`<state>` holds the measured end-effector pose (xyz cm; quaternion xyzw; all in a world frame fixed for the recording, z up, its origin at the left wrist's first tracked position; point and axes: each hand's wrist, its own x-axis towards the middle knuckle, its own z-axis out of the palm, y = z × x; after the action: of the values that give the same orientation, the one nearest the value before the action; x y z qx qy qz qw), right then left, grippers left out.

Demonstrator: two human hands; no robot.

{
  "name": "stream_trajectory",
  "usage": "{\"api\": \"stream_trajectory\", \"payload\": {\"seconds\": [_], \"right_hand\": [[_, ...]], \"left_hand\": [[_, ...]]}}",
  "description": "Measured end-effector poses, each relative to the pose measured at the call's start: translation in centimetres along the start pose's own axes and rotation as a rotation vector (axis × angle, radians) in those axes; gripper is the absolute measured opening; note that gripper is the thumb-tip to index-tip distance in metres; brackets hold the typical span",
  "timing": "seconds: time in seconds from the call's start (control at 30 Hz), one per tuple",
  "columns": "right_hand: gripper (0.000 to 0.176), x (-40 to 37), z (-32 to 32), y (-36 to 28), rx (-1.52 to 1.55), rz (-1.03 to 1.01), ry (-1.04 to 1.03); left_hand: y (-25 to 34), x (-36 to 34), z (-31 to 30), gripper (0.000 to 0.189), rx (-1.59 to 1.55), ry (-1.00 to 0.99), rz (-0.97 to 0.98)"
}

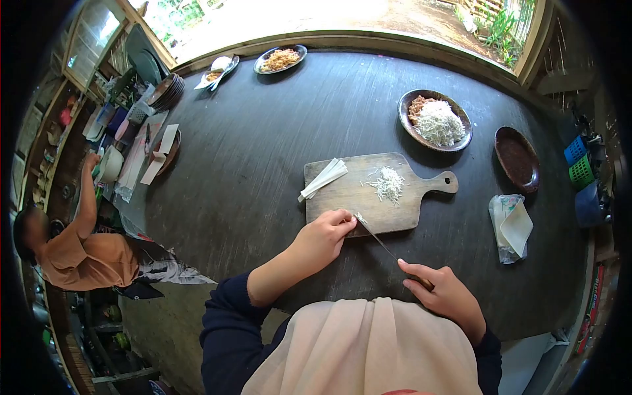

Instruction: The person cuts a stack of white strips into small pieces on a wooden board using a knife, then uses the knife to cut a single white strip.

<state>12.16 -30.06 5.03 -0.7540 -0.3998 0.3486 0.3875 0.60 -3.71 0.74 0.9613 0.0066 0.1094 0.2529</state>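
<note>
My left hand (327,233) is closed at the front edge of the wooden cutting board (368,210), its fingertips pinching a small white piece against the knife tip. The knife (378,239) has its handle in my right hand (442,291), which is wrapped round it to the right of the board's front edge. White strips (324,179) lie stacked at the board's left side. A small heap of fine white shreds (388,184) rests toward the board's right side, near its handle.
Behind the board stands a plate (409,137) with white shreds and reddish-brown bits. An empty oval dish (517,160) and a plastic packet (510,230) lie at right. Two food dishes are near the window. Another person (99,260) reaches toward containers at left.
</note>
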Motion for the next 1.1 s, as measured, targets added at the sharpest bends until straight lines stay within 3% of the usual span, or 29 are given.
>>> {"api": "stream_trajectory", "payload": {"seconds": [1.1], "right_hand": [[0.037, -0.5, 0.1, -0.3, -0.037, -0.027, 0.001]], "left_hand": [[-0.2, -0.1, 0.1, 0.026, -0.003, 0.014, 0.009]]}}
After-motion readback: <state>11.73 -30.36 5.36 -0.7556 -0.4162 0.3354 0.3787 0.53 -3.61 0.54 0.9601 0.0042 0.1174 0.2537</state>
